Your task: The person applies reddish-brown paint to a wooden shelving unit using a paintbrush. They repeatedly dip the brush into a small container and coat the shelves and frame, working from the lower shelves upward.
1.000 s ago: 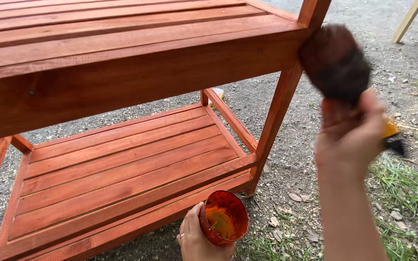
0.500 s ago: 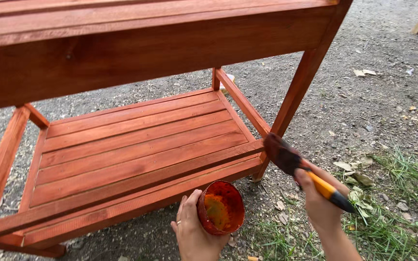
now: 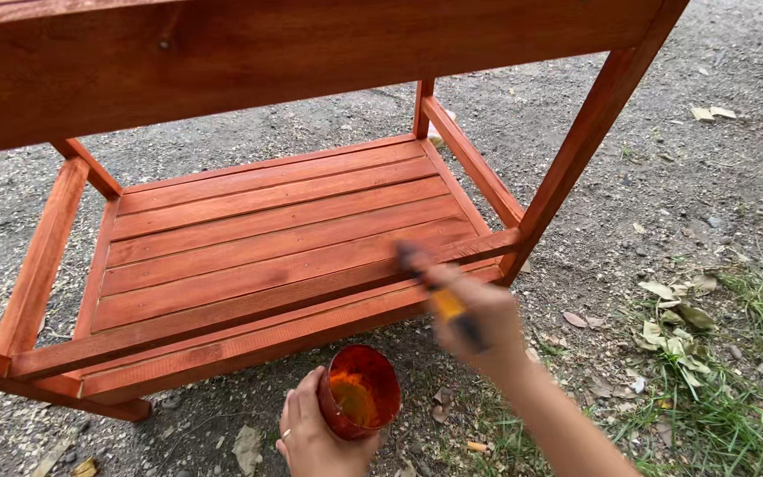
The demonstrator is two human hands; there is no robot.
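Note:
My left hand [image 3: 311,437] grips a small round container [image 3: 359,391] of orange-red wood stain, held low near the bottom edge of the view. My right hand [image 3: 483,322] holds a paintbrush [image 3: 439,296] with an orange and black handle; it is blurred with motion. The brush's dark bristle end lies over the front slat of the lower shelf [image 3: 267,256] of a red-brown stained wooden table. The table's top panel [image 3: 267,53] fills the upper part of the view.
The table's right front leg [image 3: 580,141] slants down to the ground just right of the brush. The ground is grey gravel [image 3: 691,177], with grass [image 3: 744,353] and dry leaves at lower right.
My right hand has swung the brush from the table's upper right corner down to the lower shelf's front edge. The view has tilted downward. The stain container stayed in my left hand.

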